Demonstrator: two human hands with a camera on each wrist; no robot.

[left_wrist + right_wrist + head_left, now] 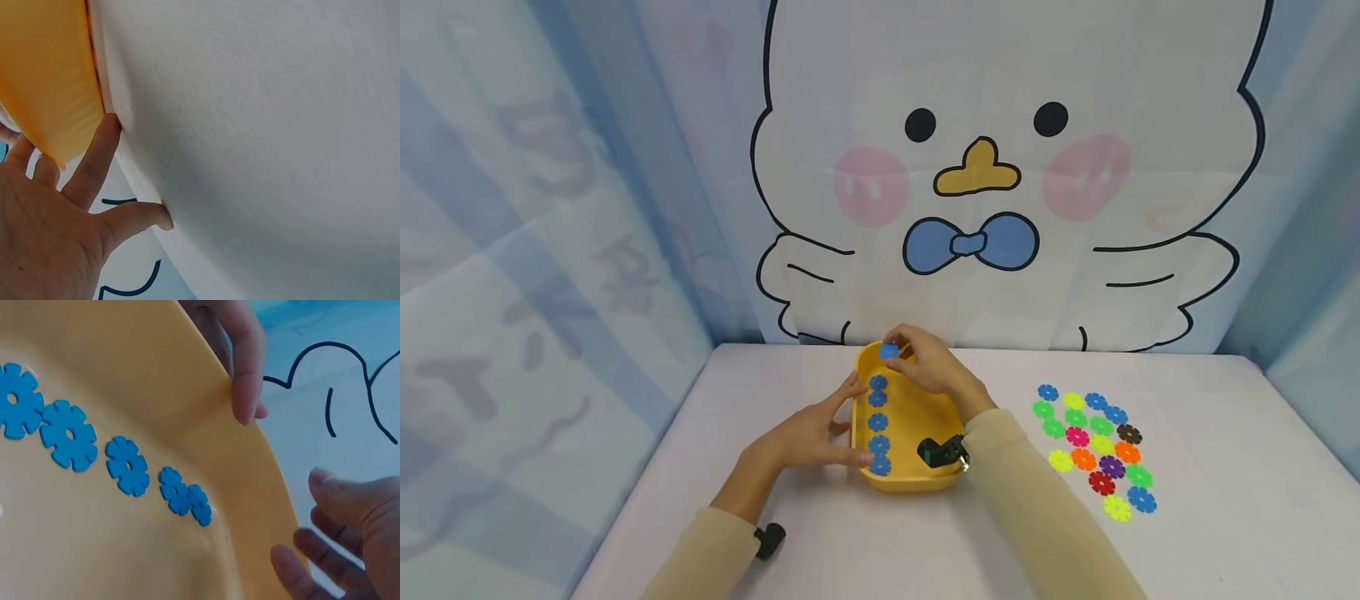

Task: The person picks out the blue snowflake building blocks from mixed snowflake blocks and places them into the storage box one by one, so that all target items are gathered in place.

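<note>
A yellow tray stands on the table with a line of blue flower-shaped discs along its left side. My left hand holds the tray's left wall, its fingertips over the rim; in the left wrist view this hand has fingers against the outer wall. At the tray's far end my right hand pinches another blue flower disc between thumb and fingers. In the right wrist view my right hand is partly cropped at the tray's far rim, with the pinched disc out of sight.
To the tray's right, several loose flower discs in green, yellow, blue, orange, pink, red, purple and brown lie spread on the white table. Behind the table hangs a curtain with a cartoon bird.
</note>
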